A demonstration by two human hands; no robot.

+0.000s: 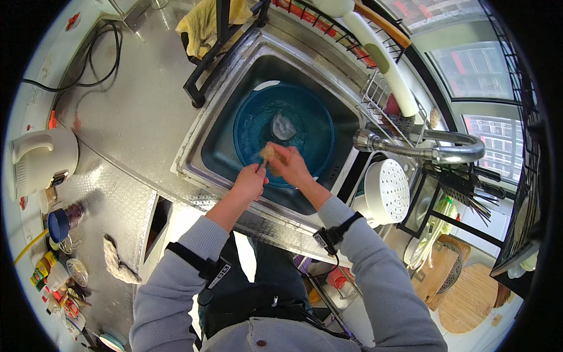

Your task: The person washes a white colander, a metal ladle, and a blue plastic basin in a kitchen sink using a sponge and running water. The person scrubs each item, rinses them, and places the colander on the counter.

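Note:
My left hand [250, 182] is closed around a thin, dark metal utensil [262, 166], and only a short length of it shows. My right hand [290, 167] pinches a tan scrubbing pad or cloth [268, 154] against the utensil's upper part. Whether its end is a spoon or a fork cannot be made out. Both hands are over the near edge of a round blue basin [319, 111] that holds water. The basin sits inside a stainless steel sink [193, 138]. In the basin's middle lies a small roundish thing [283, 126] with a pale grey centre.
A curved metal faucet [422, 151] reaches over the sink's right side, above a white perforated colander [388, 191]. Behind stand a wire rack and a yellow cloth [205, 26]. At left are a white kettle [46, 161] and several jars. Cutting boards [466, 299] lean at lower right.

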